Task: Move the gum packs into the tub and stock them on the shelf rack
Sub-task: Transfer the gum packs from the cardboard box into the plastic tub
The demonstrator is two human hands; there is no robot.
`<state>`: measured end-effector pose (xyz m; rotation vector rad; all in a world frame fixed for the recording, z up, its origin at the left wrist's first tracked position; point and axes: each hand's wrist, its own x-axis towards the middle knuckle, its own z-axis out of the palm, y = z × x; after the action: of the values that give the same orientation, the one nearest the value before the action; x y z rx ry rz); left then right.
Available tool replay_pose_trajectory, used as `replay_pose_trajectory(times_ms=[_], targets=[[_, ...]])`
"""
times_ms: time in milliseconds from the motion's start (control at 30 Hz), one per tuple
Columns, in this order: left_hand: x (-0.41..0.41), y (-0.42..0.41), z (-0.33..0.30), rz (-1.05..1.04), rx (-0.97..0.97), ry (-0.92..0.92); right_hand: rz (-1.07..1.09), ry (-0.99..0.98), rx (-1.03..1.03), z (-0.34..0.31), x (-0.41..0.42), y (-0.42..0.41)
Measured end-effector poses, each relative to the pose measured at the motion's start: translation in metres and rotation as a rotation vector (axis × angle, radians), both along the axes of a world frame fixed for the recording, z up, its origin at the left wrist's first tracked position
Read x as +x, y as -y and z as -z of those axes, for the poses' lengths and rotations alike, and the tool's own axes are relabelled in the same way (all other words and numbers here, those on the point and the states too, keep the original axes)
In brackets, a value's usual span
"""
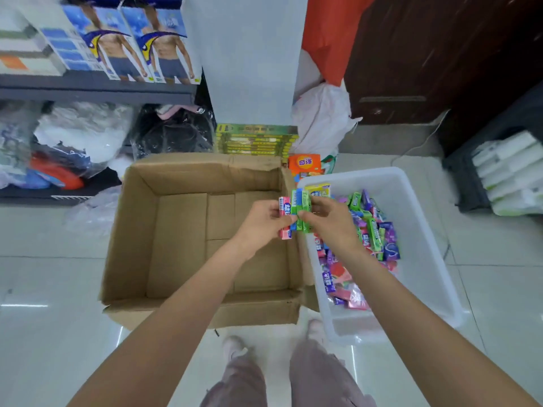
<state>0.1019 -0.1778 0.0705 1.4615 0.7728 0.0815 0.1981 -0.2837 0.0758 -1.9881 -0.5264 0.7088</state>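
A: We log both hands at centre frame, meeting over the right wall of the cardboard box [182, 218]. Left hand [263, 220] has its fingers curled round a small bundle of gum packs [294, 211]: one pink, one blue, two or three green, held upright side by side.

B: We note the right hand [329, 220] closed on the same bundle from the other side, fingertips pinching the green packs. The two hands nearly touch.

A: Bundle sits right at the seam where the box meets the tub [423, 218], above both rims.

B: Materials. The packs are slim rectangular sticks, glossy printed wrappers. The tub is translucent white plastic, rectangular with rounded corners, at right of centre on the floor.

A: Inside it we count a loose heap of gum [370, 230], purple, green, pink and red, lying every which way along the left half. A yellow pack [318, 190] stands at the tub's far-left corner.

B: The box is plain brown corrugated board, flaps open, creased.

A: Floor [44, 274] is pale glossy tile with light glare. Upper left, a dark shelf rack [97, 89] carrying printed cartons above and plastic-bagged clothing below. We see a stack of flat green-yellow boxes [255, 139] behind the cardboard box.
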Motion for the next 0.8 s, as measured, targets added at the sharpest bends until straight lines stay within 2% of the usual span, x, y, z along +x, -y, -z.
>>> replay_pose_trajectory(times_ms=[100, 267, 400, 567, 733, 800], targets=[[0.038, 0.038, 0.001, 0.025, 0.101, -0.032, 0.026, -0.026, -0.052, 0.000, 0.032, 0.039], [0.096, 0.103, 0.029, 0.034, 0.249, -0.200, 0.039, -0.076, -0.166, 0.021, 0.080, 0.092], [0.116, 0.144, 0.045, 0.014, 0.304, -0.366, -0.048, -0.079, -0.244, 0.036, 0.103, 0.118], [0.114, 0.165, 0.053, 0.047, 0.304, -0.400, -0.201, -0.039, -0.305, 0.047, 0.122, 0.134], [0.096, 0.163, 0.055, -0.035, 0.660, -0.428, -0.288, 0.107, -0.330, 0.060, 0.136, 0.143], [0.093, 0.160, 0.058, -0.087, 0.754, -0.523, -0.286, 0.221, -0.335, 0.063, 0.140, 0.148]])
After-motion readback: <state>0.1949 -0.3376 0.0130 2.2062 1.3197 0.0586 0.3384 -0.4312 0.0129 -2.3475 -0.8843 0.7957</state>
